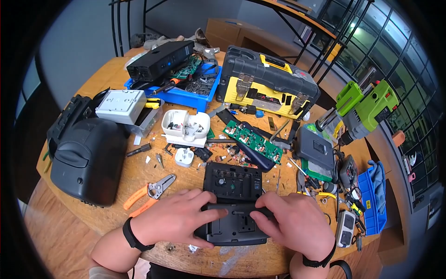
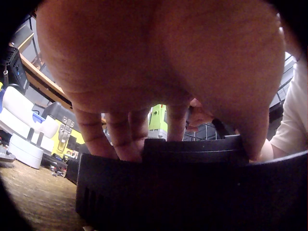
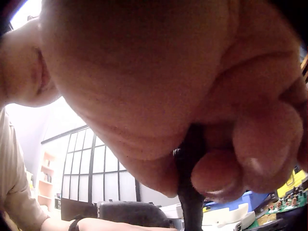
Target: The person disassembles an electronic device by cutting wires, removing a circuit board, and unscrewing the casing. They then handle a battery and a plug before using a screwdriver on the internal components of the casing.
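A black plastic casing (image 1: 234,239) lies at the table's front edge, with a second black casing part (image 1: 237,179) just beyond it. My left hand (image 1: 181,216) grips the near casing from the left, thumb at the front side and fingers reaching over the top. Along the casing's far side runs a dark bar-like piece (image 1: 241,207). My right hand (image 1: 297,221) pinches its right end between thumb and fingers. In the right wrist view, a dark strip (image 3: 190,192) shows between thumb and curled fingers. The left palm (image 2: 159,57) arches over the casing in the left wrist view.
Orange-handled wire strippers (image 1: 148,193) lie left of the casing. Beyond are a green circuit board (image 1: 253,139), white plastic housings (image 1: 186,128) and scattered scraps. A large black case (image 1: 88,158), yellow-black toolbox (image 1: 267,86), green drill (image 1: 371,109) and blue bins (image 1: 371,200) surround the work area.
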`<control>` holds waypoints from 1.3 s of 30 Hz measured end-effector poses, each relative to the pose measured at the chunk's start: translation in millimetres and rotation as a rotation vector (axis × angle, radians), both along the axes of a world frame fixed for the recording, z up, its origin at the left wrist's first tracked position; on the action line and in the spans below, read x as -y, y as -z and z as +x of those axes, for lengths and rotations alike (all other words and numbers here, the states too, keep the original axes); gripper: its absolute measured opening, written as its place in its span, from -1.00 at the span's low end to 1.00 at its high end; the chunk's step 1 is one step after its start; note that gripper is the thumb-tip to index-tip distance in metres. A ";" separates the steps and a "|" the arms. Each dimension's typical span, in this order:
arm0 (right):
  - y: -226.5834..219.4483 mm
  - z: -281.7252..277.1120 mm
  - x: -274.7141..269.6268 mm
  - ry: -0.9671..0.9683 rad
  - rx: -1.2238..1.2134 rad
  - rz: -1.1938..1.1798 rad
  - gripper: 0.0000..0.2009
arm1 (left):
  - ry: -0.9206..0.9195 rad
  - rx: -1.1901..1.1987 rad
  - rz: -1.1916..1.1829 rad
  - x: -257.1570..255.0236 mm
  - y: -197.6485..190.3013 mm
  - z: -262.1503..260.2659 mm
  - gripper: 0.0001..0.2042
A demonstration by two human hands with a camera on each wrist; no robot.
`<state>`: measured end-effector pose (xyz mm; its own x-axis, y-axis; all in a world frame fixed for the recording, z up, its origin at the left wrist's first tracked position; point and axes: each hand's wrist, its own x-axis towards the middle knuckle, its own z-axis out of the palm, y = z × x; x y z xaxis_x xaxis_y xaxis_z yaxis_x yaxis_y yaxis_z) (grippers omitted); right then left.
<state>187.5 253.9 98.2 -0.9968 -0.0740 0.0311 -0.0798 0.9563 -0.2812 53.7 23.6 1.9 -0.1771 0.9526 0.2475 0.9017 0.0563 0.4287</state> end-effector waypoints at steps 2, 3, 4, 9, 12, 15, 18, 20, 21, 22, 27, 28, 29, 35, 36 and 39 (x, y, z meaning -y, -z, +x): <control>0.3 -0.6 -1.0 -0.013 -0.025 0.043 -0.80 | 0.001 -0.005 0.002 -0.2 -0.6 -0.2 -0.28; -0.4 -1.4 -1.2 -0.013 -0.027 0.044 -0.80 | 0.000 -0.004 0.002 -0.4 -0.8 -0.4 -0.28; -0.8 -2.2 -0.9 -0.023 -0.031 0.009 -0.81 | -0.001 -0.002 0.003 -0.3 -0.5 -0.3 -0.28; -1.7 -1.9 2.8 -0.028 -0.060 -0.078 -0.84 | 0.002 -0.007 0.000 0.3 -0.3 -0.6 -0.28; 1.3 -1.8 0.6 -0.050 -0.071 -0.092 -0.86 | 0.004 -0.005 0.003 -0.1 -1.1 -0.8 -0.28; -0.5 -0.4 -0.1 -0.023 -0.029 -0.086 -0.83 | 0.005 -0.003 0.008 -0.2 -0.7 -0.3 -0.29; -2.7 0.0 -1.3 0.003 -0.002 -0.022 -0.81 | 0.004 0.000 0.010 -0.7 -1.3 -0.6 -0.29; -0.7 -0.6 -2.7 -0.019 -0.035 0.056 -0.79 | 0.006 0.006 0.004 -0.6 -1.1 0.1 -0.29; 0.8 -1.0 -2.6 -0.019 -0.035 0.056 -0.79 | 0.006 0.005 0.005 -0.7 -1.4 0.1 -0.28; 2.5 -1.9 -1.9 -0.033 -0.073 0.035 -0.80 | 0.006 0.003 0.006 -0.8 -1.9 -0.2 -0.28; -1.3 -2.3 2.6 -0.046 -0.056 -0.031 -0.81 | 0.005 0.008 0.011 0.2 -0.2 -0.4 -0.28; -1.7 -2.0 2.9 -0.036 -0.046 -0.045 -0.81 | 0.006 0.008 0.014 0.2 -0.7 -0.7 -0.28; -2.2 -2.1 3.1 -0.027 -0.036 -0.059 -0.82 | 0.005 0.005 0.014 0.1 -0.9 -1.1 -0.28; 1.1 -2.1 0.9 -0.026 -0.059 -0.052 -0.81 | 0.007 0.005 0.009 0.0 -1.2 -1.0 -0.28; 1.1 -1.8 -0.5 -0.027 -0.061 -0.051 -0.81 | 0.006 0.006 0.008 -0.1 -1.4 -1.2 -0.27; 1.4 -0.6 -3.5 0.002 -0.028 0.060 -0.76 | 0.007 0.013 0.004 -0.5 -1.0 -0.9 -0.27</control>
<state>187.0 257.4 96.7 -0.9957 -0.0745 0.0546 -0.0848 0.9715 -0.2211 52.7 24.1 2.9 -0.1739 0.9526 0.2495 0.8965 0.0483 0.4404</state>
